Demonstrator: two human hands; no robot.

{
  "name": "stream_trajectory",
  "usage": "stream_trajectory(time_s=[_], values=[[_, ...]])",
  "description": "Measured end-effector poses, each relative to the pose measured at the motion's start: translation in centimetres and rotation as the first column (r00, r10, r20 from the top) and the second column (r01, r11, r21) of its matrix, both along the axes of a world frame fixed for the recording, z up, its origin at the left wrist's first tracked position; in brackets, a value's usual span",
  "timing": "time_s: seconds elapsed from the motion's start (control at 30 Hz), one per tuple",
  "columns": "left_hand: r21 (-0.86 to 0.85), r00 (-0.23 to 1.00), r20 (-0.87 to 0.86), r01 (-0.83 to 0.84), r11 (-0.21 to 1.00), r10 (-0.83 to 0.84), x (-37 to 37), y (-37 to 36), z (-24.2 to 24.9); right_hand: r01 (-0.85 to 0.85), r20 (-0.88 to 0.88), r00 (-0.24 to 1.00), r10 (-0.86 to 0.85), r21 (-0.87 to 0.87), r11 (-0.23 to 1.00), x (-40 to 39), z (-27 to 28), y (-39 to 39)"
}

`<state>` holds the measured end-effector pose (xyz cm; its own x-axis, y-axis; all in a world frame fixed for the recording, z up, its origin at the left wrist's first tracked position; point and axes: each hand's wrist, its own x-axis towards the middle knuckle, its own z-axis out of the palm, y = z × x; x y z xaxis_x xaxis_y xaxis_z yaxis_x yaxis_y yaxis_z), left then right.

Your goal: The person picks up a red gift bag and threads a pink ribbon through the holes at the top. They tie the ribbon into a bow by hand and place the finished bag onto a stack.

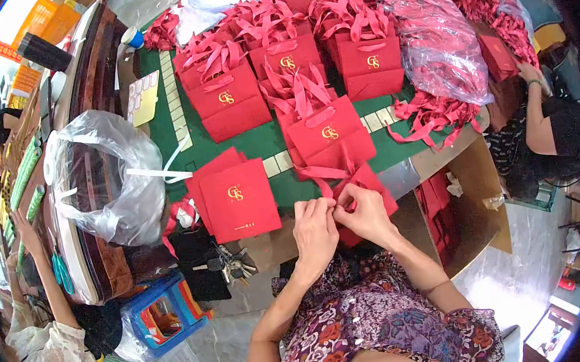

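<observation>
At the table's front edge, my left hand (316, 231) and my right hand (365, 214) meet, fingers pinched together. Between them runs a red ribbon (322, 173), its held end hidden by my fingertips. It belongs to a red paper bag (377, 186) lying partly beneath my right hand. Just beyond stands a red gift bag (329, 134) with a gold logo and ribbon handles. Left of my hands lies a small stack of flat red bags (240, 200) with the same gold print.
Rows of ribboned red bags (228, 102) stand farther back on the green table (157, 143). Loose ribbons (438, 118) and a plastic-wrapped bundle (429, 38) lie right. A cardboard box (479, 199) stands below, keys (234, 263) lie left. Other people's arms (44, 268) reach in from both sides.
</observation>
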<state>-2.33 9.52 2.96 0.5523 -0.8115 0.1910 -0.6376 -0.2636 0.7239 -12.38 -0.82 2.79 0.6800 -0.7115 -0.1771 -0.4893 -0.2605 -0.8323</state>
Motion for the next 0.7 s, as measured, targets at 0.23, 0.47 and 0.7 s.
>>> stream_trajectory(time_s=[0.23,0.47,0.7], values=[[-0.017,1.0,-0.029,-0.004,1.0,0.003,0.6,0.0,0.0,0.106,0.191,0.973,-0.13,0.131,0.986,-0.4,-1.1,0.6],[-0.011,0.996,-0.091,0.006,1.0,-0.007,0.8,0.1,-1.7,-0.12,0.134,0.982,0.134,-0.106,0.987,-1.6,3.3,-1.1],[-0.154,0.989,0.072,0.138,0.978,-0.128,0.2,0.3,-0.9,-0.445,-0.168,0.894,0.414,-0.414,0.794,-0.4,3.2,-4.6]])
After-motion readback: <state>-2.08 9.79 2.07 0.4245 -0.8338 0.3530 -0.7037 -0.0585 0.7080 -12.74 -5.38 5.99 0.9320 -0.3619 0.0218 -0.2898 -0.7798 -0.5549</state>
